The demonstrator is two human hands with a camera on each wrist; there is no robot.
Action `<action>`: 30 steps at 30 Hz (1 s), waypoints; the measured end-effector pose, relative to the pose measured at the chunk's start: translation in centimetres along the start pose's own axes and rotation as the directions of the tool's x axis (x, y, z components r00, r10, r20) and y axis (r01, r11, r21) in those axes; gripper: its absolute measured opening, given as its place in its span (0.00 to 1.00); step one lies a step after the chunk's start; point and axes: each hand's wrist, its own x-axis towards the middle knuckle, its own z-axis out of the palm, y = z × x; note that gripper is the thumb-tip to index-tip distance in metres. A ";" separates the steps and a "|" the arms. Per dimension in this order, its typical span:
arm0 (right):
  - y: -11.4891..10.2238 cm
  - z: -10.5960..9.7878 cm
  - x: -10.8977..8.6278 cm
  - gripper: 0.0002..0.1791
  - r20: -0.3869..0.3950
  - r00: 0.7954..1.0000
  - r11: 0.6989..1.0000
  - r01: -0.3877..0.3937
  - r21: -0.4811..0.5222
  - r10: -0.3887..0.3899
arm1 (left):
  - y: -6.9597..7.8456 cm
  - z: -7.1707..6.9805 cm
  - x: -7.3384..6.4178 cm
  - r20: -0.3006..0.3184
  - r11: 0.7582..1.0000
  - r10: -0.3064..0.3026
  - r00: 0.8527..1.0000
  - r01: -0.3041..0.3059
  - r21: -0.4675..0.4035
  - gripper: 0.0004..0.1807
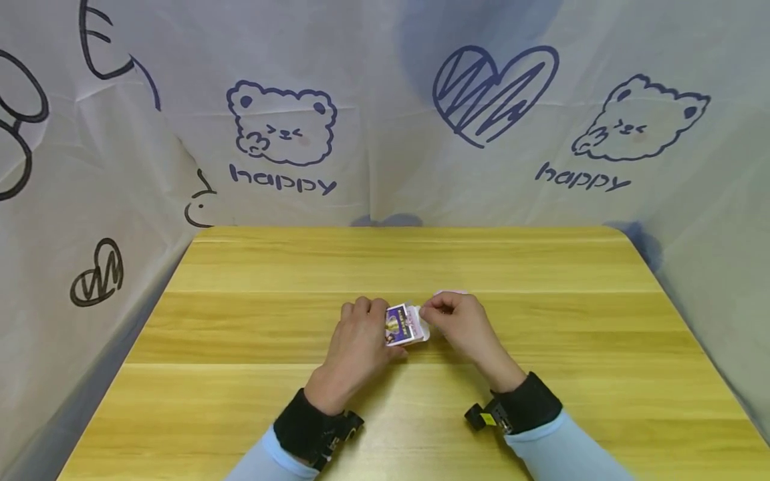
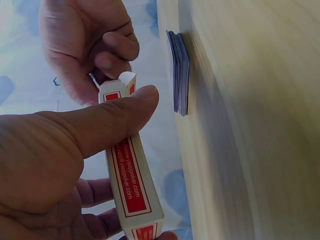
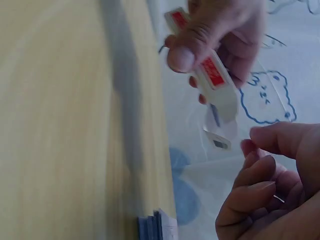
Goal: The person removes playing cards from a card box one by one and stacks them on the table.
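Note:
A small playing-card box (image 1: 398, 324) is in my left hand (image 1: 359, 337), which grips it just above the table. Its red-and-white narrow side, printed with a web address, shows in the left wrist view under my left thumb (image 2: 145, 95). At the box's end, a white flap (image 3: 218, 140) sticks out from the opening. My right hand (image 1: 463, 321) is close by that end, fingers curled and thumb near the index fingertip. In the right wrist view those fingertips are slightly apart from the flap, with nothing visible between them. A stack of cards (image 2: 179, 75) lies on the table beyond.
The wood-grain table (image 1: 240, 414) stretches around both hands. White cloth (image 1: 385, 133) with drawn bears and hearts hangs behind it and along the sides. In the head view, my right hand mostly covers the card stack (image 1: 451, 292).

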 end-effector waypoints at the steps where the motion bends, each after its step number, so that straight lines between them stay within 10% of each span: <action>1: 0.0 0.3 -0.1 0.07 0.002 1.000 1.000 -0.003 -0.016 0.003 | 0.0 0.0 0.0 -0.003 1.000 0.005 1.000 -0.005 0.004 0.41; 20: 0.7 0.8 -0.1 0.10 0.186 0.977 0.990 -0.117 0.082 0.100 | -0.1 0.3 0.3 0.025 0.999 0.036 0.999 -0.036 -0.021 0.40; 30: 0.7 0.6 0.1 0.10 0.119 0.984 0.963 -0.156 0.219 0.132 | 0.0 -0.1 0.2 0.036 0.997 -0.059 0.998 0.061 -0.039 0.42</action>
